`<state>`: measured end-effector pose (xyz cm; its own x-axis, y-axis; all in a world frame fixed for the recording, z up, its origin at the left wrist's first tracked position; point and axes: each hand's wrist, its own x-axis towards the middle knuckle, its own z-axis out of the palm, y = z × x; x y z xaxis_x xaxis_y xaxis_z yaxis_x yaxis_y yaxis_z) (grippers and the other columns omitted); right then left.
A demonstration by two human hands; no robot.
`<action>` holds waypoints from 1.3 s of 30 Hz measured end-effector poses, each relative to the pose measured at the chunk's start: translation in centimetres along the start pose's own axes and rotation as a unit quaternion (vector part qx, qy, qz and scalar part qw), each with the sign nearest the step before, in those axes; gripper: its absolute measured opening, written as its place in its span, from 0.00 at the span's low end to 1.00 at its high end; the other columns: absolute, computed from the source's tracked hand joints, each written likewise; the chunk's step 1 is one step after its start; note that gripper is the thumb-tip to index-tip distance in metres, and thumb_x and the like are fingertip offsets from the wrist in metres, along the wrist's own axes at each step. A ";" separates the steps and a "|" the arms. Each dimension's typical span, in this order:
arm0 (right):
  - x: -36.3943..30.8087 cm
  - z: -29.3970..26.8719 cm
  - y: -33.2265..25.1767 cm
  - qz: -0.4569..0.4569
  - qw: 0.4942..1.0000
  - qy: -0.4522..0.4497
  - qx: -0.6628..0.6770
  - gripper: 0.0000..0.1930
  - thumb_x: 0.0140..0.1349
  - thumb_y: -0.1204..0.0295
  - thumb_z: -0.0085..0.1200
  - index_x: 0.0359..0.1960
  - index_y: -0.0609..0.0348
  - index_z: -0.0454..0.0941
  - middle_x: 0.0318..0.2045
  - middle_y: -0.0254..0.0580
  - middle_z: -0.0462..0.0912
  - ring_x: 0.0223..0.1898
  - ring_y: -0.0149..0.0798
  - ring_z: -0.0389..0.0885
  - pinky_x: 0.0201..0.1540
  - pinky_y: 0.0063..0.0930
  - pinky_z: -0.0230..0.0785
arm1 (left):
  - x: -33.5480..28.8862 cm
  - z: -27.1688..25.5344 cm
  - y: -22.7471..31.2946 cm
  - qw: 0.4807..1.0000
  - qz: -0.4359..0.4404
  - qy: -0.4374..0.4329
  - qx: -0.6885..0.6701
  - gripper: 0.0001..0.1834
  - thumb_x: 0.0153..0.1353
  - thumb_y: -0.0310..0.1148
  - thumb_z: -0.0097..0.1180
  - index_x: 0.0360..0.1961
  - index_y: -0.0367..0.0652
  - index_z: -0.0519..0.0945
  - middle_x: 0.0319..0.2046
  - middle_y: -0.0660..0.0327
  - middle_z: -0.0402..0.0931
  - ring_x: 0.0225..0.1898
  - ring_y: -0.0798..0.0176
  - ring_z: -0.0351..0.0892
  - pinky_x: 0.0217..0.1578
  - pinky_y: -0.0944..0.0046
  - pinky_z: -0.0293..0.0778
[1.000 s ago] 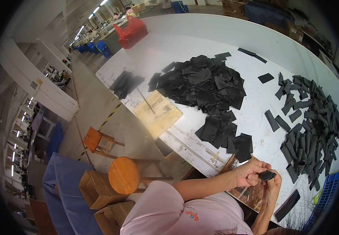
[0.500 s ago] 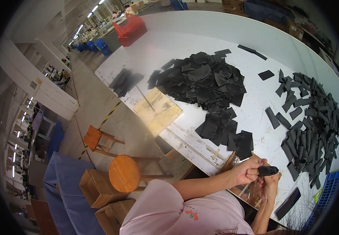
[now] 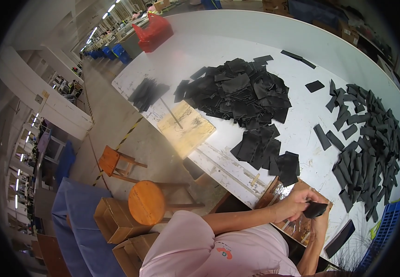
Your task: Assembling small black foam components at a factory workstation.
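A small black piece of fabric [image 3: 315,210] is between my two hands at the near edge of the table. My left hand [image 3: 296,205] is closed, its bent fingers pinching the left side of the piece. From below, my right hand [image 3: 319,224] holds the right side, with its fingers partly hidden behind the black material. Under the hands lies a brown wooden board [image 3: 273,196] with a shiny surface. Just beyond them is a small stack of flat black pieces [image 3: 287,167], next to a larger fanned group [image 3: 257,150].
A big heap of flat black pieces [image 3: 237,90] covers the table's middle. Rolled black pieces [image 3: 366,161] pile up at right, by a blue crate [image 3: 387,226]. A wooden block with a rod [image 3: 186,131] stands at the left edge; a red bag [image 3: 153,33] sits far left.
The black piece, seen as a rounded tube end before, now shows a broader, flatter face. My left hand's fingers have shifted on it, slightly lower.
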<state>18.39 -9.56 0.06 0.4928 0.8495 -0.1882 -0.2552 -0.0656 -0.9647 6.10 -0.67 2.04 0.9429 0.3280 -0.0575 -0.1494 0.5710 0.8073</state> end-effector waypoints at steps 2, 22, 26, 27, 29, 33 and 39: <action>-0.4 1.1 -0.4 0.100 0.990 0.004 0.102 0.04 0.51 0.74 0.49 0.22 0.60 0.71 0.17 0.31 0.71 0.15 0.23 0.67 0.16 0.12 0.57 | -0.2 -1.4 -1.7 0.967 -0.137 0.046 -0.208 0.13 0.57 0.23 0.38 0.44 0.42 0.63 0.22 0.60 0.70 0.06 0.80 0.54 0.05 0.79 0.48; 0.2 0.5 0.1 0.016 0.999 -0.027 0.008 0.11 0.49 0.65 0.56 0.23 0.60 0.71 0.15 0.29 0.70 0.14 0.21 0.64 0.14 0.11 0.54 | 0.5 -2.4 -2.2 0.911 -0.103 0.007 -0.399 0.08 0.60 0.30 0.40 0.41 0.46 0.66 0.24 0.67 0.70 0.07 0.82 0.54 0.07 0.81 0.48; -0.1 0.0 1.2 0.000 0.993 -0.025 0.116 0.12 0.51 0.64 0.54 0.26 0.61 0.70 0.16 0.33 0.72 0.13 0.22 0.66 0.14 0.11 0.57 | 0.6 -2.3 -2.9 0.930 -0.126 0.024 -0.345 0.07 0.59 0.29 0.40 0.40 0.45 0.67 0.23 0.67 0.70 0.07 0.82 0.55 0.06 0.81 0.48; -0.1 -0.2 1.3 0.010 0.993 -0.027 0.116 0.12 0.51 0.64 0.54 0.26 0.61 0.70 0.16 0.33 0.72 0.13 0.22 0.66 0.14 0.11 0.57 | 0.7 -2.3 -2.8 0.930 -0.126 0.024 -0.344 0.07 0.59 0.29 0.40 0.40 0.45 0.67 0.23 0.67 0.70 0.07 0.82 0.55 0.06 0.81 0.48; -0.1 -0.5 1.4 0.018 0.993 -0.031 0.115 0.11 0.52 0.65 0.54 0.26 0.61 0.70 0.17 0.33 0.72 0.13 0.22 0.66 0.14 0.11 0.57 | 0.8 -2.3 -2.6 0.928 -0.130 0.025 -0.349 0.07 0.59 0.29 0.41 0.39 0.45 0.68 0.23 0.66 0.70 0.08 0.82 0.55 0.06 0.81 0.48; -0.5 -0.7 1.2 0.044 0.987 -0.060 0.145 0.11 0.52 0.65 0.54 0.27 0.62 0.71 0.17 0.34 0.72 0.14 0.22 0.65 0.14 0.11 0.57 | 0.8 -2.4 -3.0 0.924 -0.140 0.005 -0.355 0.06 0.59 0.30 0.42 0.38 0.45 0.68 0.22 0.66 0.70 0.08 0.82 0.54 0.07 0.81 0.48; -1.0 0.3 0.8 0.039 0.989 -0.035 0.139 0.12 0.51 0.64 0.54 0.23 0.61 0.71 0.13 0.31 0.69 0.12 0.22 0.63 0.13 0.12 0.54 | 0.6 -2.5 -3.3 0.926 -0.147 0.011 -0.349 0.06 0.59 0.30 0.42 0.37 0.44 0.69 0.21 0.67 0.70 0.08 0.82 0.54 0.07 0.80 0.49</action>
<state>17.48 -10.30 -0.52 0.4062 0.8825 -0.2371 -0.5140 0.0062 -0.8578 6.42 -0.47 -2.13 0.9680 0.0924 -0.2335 -0.0503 0.9824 0.1800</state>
